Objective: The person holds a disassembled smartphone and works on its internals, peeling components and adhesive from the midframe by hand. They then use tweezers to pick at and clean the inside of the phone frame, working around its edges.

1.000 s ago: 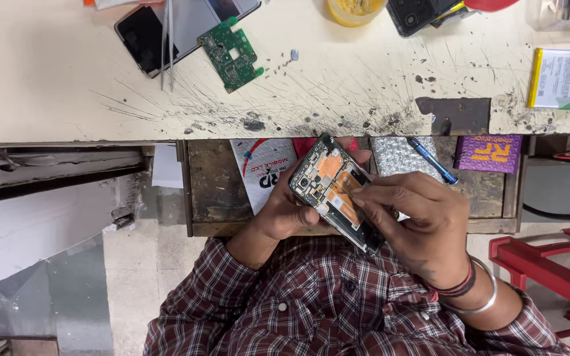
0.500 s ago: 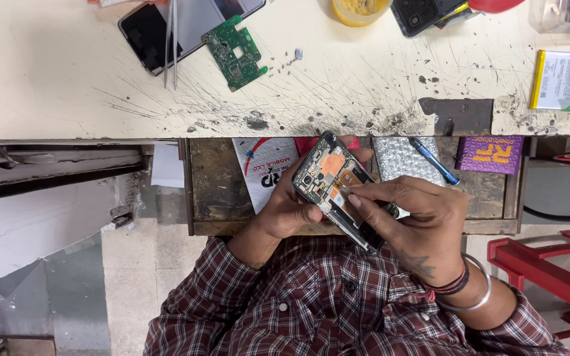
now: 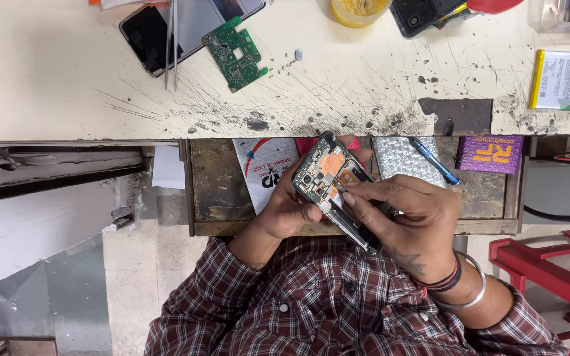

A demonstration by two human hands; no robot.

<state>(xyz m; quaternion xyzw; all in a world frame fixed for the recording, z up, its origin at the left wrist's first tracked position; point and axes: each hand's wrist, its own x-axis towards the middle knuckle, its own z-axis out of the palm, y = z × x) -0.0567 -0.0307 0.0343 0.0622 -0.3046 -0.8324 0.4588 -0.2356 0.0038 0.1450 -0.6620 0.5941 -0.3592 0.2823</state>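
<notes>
The right hand (image 3: 407, 214) lies over the lower part of an opened phone (image 3: 330, 181), its fingertips (image 3: 349, 198) pinched together and pressed onto the exposed inner face; whether anything thin sits between them cannot be told. The left hand (image 3: 291, 211) cups the phone from the other side, fingers wrapped round its edge and clamped on the dark frame. The phone is a slim rectangle with its back removed, showing a copper-orange foil patch, small metal shields and a round camera lens, and it is held tilted in the air above an open wooden drawer (image 3: 222, 181).

A metal bangle (image 3: 473, 296) and dark cord bands circle the right wrist, and both arms wear a plaid woven shirt (image 3: 311, 310).

Under the phone, in the drawer, lie a glossy white printed packet (image 3: 262, 171), a silvery bubble-wrap pouch (image 3: 404, 158), a thin blue-handled tool (image 3: 433, 160) and a purple card box (image 3: 496, 155).

Beyond the phone, the pale bench (image 3: 67, 86) is scored with fine dark scratches and burn stains. On it, farther from the phone, rest a green circuit board (image 3: 235, 53), a black glass screen (image 3: 148, 39) crossed by steel tweezers (image 3: 171, 46), a yellow round tub (image 3: 359, 10) and a flat white battery (image 3: 565, 79) with a yellow edge.
</notes>
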